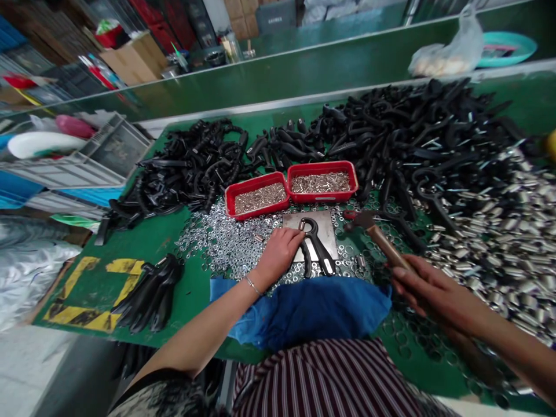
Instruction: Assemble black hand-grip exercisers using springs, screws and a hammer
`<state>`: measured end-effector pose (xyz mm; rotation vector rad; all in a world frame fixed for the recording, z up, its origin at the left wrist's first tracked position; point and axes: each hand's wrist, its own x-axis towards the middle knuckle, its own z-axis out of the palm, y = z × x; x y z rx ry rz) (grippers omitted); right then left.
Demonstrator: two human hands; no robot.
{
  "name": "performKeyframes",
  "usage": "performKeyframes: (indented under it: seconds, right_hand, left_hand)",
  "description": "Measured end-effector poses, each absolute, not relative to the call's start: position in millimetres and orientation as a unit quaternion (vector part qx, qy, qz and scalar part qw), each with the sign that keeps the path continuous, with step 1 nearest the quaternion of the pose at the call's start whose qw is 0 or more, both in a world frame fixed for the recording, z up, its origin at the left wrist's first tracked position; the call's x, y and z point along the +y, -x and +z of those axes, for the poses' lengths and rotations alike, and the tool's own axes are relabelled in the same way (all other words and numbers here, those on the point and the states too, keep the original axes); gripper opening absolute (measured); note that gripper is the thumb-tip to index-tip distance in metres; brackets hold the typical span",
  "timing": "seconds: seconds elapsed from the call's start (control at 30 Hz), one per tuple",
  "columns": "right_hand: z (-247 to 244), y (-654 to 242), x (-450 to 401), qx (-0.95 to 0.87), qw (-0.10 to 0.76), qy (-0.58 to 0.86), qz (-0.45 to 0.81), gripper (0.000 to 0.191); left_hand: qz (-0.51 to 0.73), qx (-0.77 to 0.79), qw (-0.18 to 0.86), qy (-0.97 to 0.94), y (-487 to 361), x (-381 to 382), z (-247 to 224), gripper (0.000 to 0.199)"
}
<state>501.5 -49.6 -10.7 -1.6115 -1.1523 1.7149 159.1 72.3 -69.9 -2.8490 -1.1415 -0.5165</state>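
On a flat metal plate (286,221) lies a black hand grip piece (320,250) with two handles joined by a curved top. My left hand (280,253) is closed at its left side, fingertips pinching near the small metal part at the top of the left handle. My right hand (419,285) is wrapped round the wooden handle of a hammer (388,246); the hammer head is just right of the plate, apart from the grip piece. A blue cloth (304,310) lies along the table edge below the plate.
Two red trays (257,197) (322,181) of small metal pieces stand behind the plate. Washers (226,240) surround it. Black parts (191,162) are heaped behind, metal cylinders (508,243) at right. A bundle of black handles (152,295) lies front left, beside yellow-black tape (82,315).
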Motion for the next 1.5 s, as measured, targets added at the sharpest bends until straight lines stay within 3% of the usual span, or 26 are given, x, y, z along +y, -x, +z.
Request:
performKeyframes:
  seconds: [0.23, 0.5, 0.63, 0.7, 0.8, 0.93, 1.1, 1.37, 1.5]
  right_hand:
    - [-3, -490, -42, -0.629, 0.186, 0.617, 0.434, 0.043]
    - [5, -465, -28, -0.699, 0.156, 0.593, 0.368, 0.044]
    - [19, -452, -9, -0.738, 0.183, 0.588, 0.274, 0.046]
    - [19, -446, 4, -0.761, 0.135, 0.583, 0.249, 0.044]
    - [18, -440, 16, -0.784, 0.062, 0.553, 0.276, 0.040]
    - [14, -438, 15, -0.764, 0.133, 0.565, 0.281, 0.042]
    - [-2, -454, 14, -0.747, 0.076, 0.580, 0.317, 0.036]
    - [-18, -441, -11, -0.530, 0.236, 0.612, 0.537, 0.039]
    - [-30, -434, -25, -0.451, 0.266, 0.596, 0.609, 0.039]
  left_hand:
    - [-0.184, -0.407, -0.042, 0.894, -163, 64, -67, 0.030]
    - [-0.254, -0.465, -0.205, 0.823, -164, 64, -57, 0.020]
    - [-0.269, -0.472, -0.168, 0.823, -155, 78, -42, 0.020]
    - [-0.273, -0.492, -0.129, 0.817, -144, 98, -34, 0.018]
    - [-0.224, -0.549, -0.063, 0.803, -126, 144, -24, 0.021]
    - [-0.079, -0.594, -0.038, 0.800, -108, 205, -20, 0.022]
    - [0.050, -0.596, -0.019, 0.801, -107, 225, -22, 0.023]
    - [-0.014, -0.610, 0.024, 0.792, -105, 214, -19, 0.025]
    - [-0.141, -0.603, -0.007, 0.785, -118, 193, -6, 0.021]
